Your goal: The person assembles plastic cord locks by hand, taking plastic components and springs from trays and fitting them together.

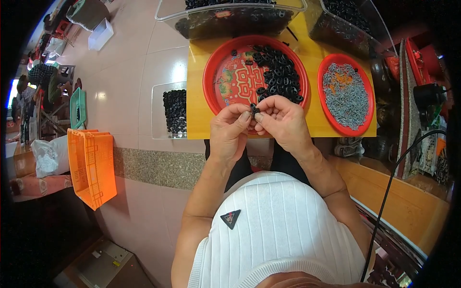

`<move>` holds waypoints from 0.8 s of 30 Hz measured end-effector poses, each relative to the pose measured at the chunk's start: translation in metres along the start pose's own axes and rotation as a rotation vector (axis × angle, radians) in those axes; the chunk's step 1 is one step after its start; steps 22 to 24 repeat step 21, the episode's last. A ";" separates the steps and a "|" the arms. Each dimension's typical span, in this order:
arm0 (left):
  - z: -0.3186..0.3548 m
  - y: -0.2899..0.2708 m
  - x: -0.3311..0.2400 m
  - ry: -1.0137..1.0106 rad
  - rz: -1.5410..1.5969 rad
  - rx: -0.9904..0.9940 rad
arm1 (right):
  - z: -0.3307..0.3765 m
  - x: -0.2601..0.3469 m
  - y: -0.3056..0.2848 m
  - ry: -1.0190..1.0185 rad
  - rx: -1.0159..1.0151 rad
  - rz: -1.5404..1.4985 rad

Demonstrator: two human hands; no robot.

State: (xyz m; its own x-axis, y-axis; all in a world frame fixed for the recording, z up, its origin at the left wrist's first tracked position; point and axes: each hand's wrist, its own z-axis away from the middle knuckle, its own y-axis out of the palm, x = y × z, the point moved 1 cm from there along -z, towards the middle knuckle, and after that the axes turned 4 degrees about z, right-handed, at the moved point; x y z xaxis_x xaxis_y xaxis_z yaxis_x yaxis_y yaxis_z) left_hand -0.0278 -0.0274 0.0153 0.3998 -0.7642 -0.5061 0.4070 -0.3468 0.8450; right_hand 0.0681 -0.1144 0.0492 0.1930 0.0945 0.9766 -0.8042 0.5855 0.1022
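My left hand (232,129) and my right hand (282,119) meet over the near edge of a small yellow table (197,96). Together their fingertips pinch a small black ring-shaped part (253,110). Just beyond them lies a large red round tray (214,67) with a patterned centre and a heap of black ring parts (278,72) on its right half. A smaller red plate (325,67) to the right holds a pile of small grey metal pieces (345,93).
A clear box of black rings (174,110) sits on the floor left of the table. Two clear bins of black parts (230,17) stand at the table's far side. An orange crate (91,165) and white bags lie at left. A black cable (384,201) runs at right.
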 end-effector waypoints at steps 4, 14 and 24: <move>0.000 0.005 0.000 0.039 -0.004 0.011 | 0.001 -0.001 0.001 -0.024 -0.029 0.008; 0.001 -0.001 0.007 0.076 -0.050 -0.029 | 0.002 -0.006 0.002 -0.087 -0.086 0.076; 0.000 -0.002 0.008 0.063 -0.041 -0.014 | 0.001 -0.006 0.001 -0.082 -0.082 0.086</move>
